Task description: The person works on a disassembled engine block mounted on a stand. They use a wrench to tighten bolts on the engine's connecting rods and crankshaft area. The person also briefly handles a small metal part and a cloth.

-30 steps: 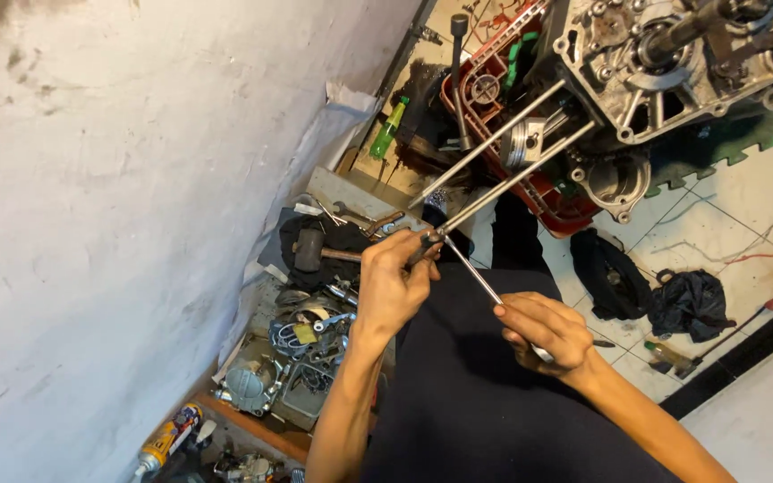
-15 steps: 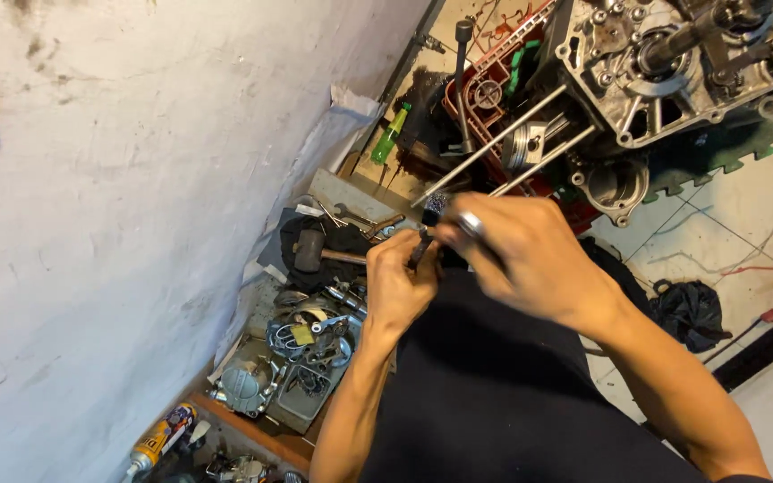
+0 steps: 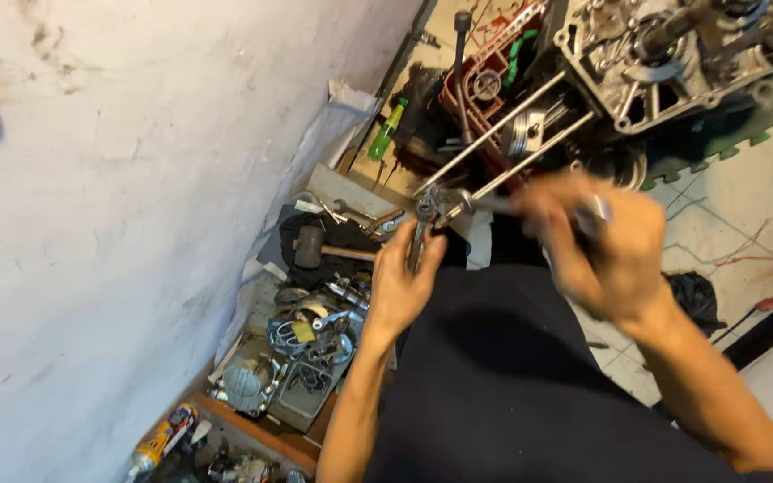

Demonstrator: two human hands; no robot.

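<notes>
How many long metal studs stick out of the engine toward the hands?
2 long bare-metal studs show: the upper one beside the piston, the lower one ending at the left hand's wrench. Others may be hidden.

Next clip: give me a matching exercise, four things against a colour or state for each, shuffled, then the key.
1. left hand
2. right hand
3. bottle
4. wall

A. green
B. blurred, fingers closed on a thin tool
C. white, smudged
D. grips a wrench at the rod ends

Pairs: 1-D, 2-B, 3-A, 4-C
</notes>
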